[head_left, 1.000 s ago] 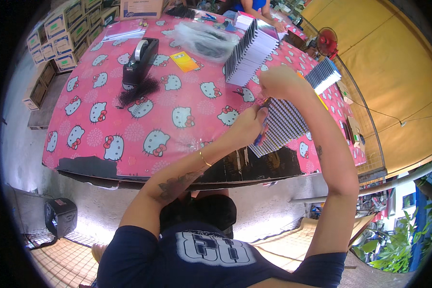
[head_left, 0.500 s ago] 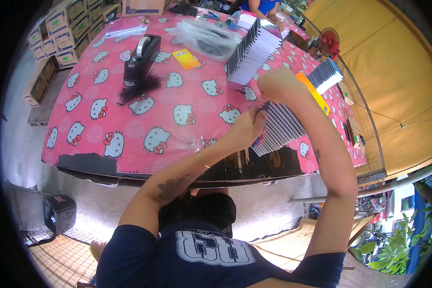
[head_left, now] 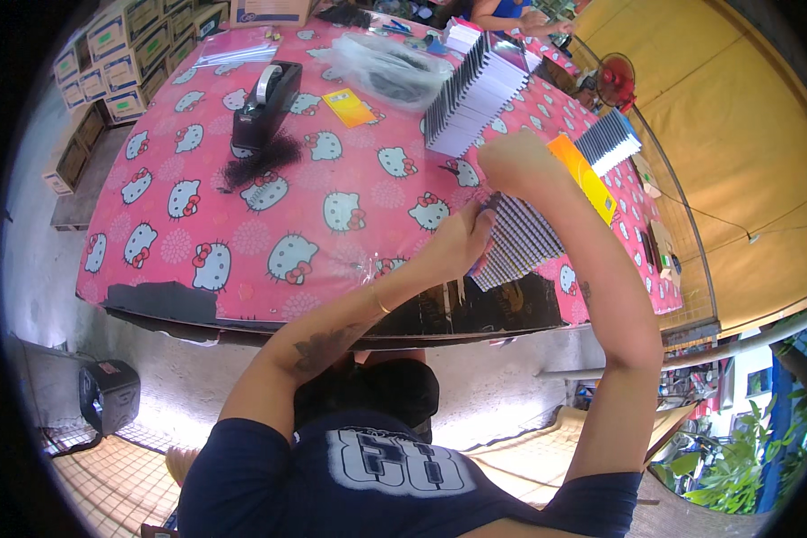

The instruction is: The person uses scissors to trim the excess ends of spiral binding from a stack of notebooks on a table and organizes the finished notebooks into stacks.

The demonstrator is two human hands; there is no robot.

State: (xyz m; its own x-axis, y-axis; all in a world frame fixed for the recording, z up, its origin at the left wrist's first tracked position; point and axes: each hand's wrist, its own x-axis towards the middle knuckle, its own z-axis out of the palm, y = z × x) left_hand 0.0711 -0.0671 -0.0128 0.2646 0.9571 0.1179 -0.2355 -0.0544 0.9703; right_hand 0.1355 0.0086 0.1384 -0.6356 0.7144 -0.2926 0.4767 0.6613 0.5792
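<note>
Booklets: fanned row of thin grey-and-white booklets with dark spines (head_left: 522,244), lying at the near right edge of the table, right under both hands.
Left hand: left hand (head_left: 460,242) sits at the near end of the row, fingers curled narrow and pinching the edge of the booklets — thumb side up, wrist bent in.
Right hand: right hand (head_left: 514,164) is a closed fist on top of the far part of the same row; looks like it's gripping a few booklets, but I can't tell how many.
Doing it well: my take — keep the left pinch low on the spines so the fan doesn't slide apart, and press with the right only as hard as needed, since the row hangs close to the table edge and could slip off.
Surface: pink cartoon-cat patterned plastic tablecloth (head_left: 242,242) over a dark-edged table, a bit torn along the near side.
Also on it: black desktop tape dispenser (head_left: 262,109), small yellow card (head_left: 348,108), crumpled clear plastic bag (head_left: 387,70), a taller upright stack of white booklets (head_left: 472,97), another fanned pile (head_left: 608,142) further right, an orange-yellow flat folder (head_left: 585,176) just beside the right forearm.
Room: cardboard boxes (head_left: 125,45) stacked along the left, a small red fan (head_left: 615,79) past the far corner, yellow tarp wall (head_left: 735,134) on the right, concrete floor — another person's arm (head_left: 502,16) at the far end.
</note>
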